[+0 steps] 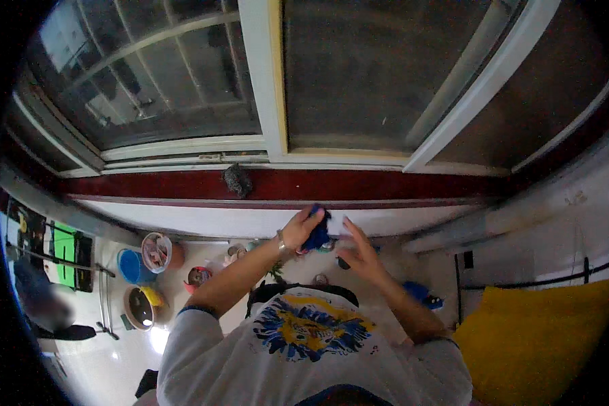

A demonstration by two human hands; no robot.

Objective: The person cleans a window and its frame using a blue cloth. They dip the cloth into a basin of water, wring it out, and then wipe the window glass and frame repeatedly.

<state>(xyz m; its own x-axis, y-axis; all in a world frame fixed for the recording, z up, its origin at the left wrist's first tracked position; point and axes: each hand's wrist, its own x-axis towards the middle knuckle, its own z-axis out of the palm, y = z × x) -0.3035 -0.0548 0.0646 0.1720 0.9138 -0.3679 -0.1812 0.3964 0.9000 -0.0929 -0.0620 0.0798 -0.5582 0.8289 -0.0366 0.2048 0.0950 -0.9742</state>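
A: Count of hands in view?

B: Two, both the person's own. The left hand (299,229) is closed around a dark blue cloth (317,235), fingers wrapped over its top. The right hand (358,252) sits just beside it, fingers loosely spread; whether it grips anything cannot be told.

A: Appearance and position of the cloth?

B: One cloth, deep blue, bunched into a lump. It is held up just below the dark red window ledge (386,186), against the white wall strip (203,218) under it.

A: Other items, counted?

B: One dark round scrubber-like lump (237,180) resting on the ledge, well left of the hands. On the floor at left: one blue tub (128,266), one bucket (157,252) filled with mixed objects, one round basin (141,308). One yellow cushion-like mass (541,335) at lower right. Two window panes (358,68) above.
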